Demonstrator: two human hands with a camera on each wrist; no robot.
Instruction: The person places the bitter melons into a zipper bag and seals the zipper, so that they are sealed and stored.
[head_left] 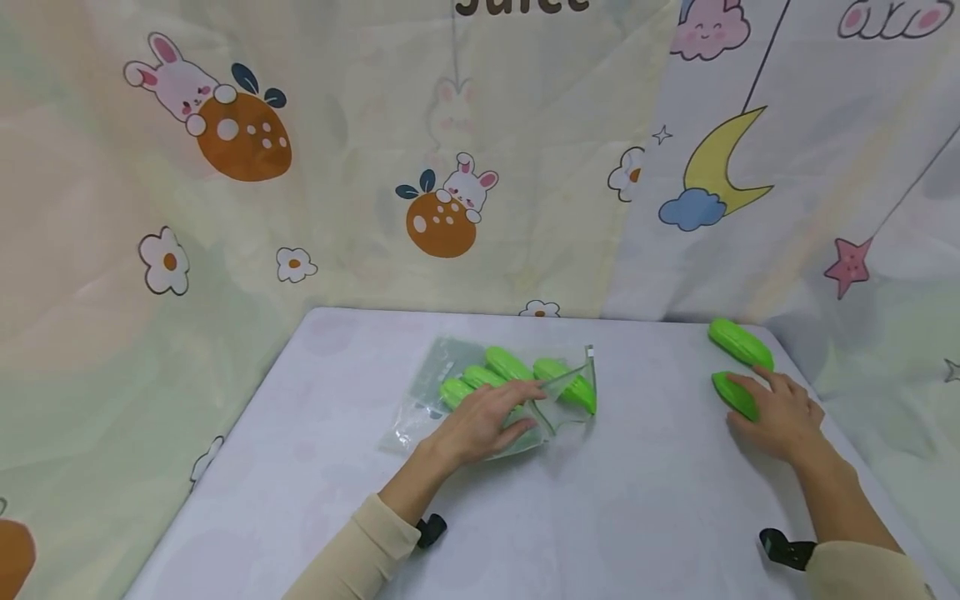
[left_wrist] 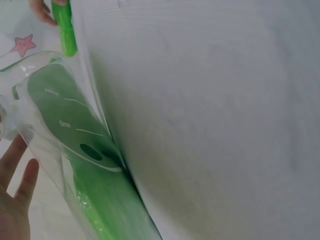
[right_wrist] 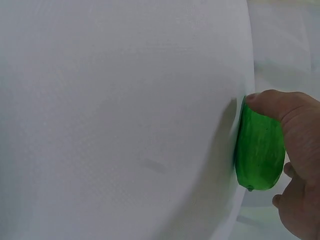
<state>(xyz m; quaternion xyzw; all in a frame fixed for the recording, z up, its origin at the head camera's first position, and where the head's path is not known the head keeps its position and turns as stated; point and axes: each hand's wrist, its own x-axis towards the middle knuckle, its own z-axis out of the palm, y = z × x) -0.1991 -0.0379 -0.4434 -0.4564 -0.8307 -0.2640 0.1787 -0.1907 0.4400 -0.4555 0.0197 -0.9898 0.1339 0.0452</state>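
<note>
Cucumber (right_wrist: 260, 150), likely light, firm and slick, suits a hold across its sides: right grip (head_left: 783, 421) pinches it, left grip (head_left: 480, 423) is spread at the bag (head_left: 408, 421).

Green cucumbers (head_left: 507, 364) inside clear bag (head_left: 431, 379); two outside, at right.

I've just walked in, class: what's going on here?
A person's left hand touches a clear bag near its open mouth, with several cucumber-like green pieces inside, on the table. The right hand grips another green piece near the table's right edge. One more piece lies just beyond it.
</note>
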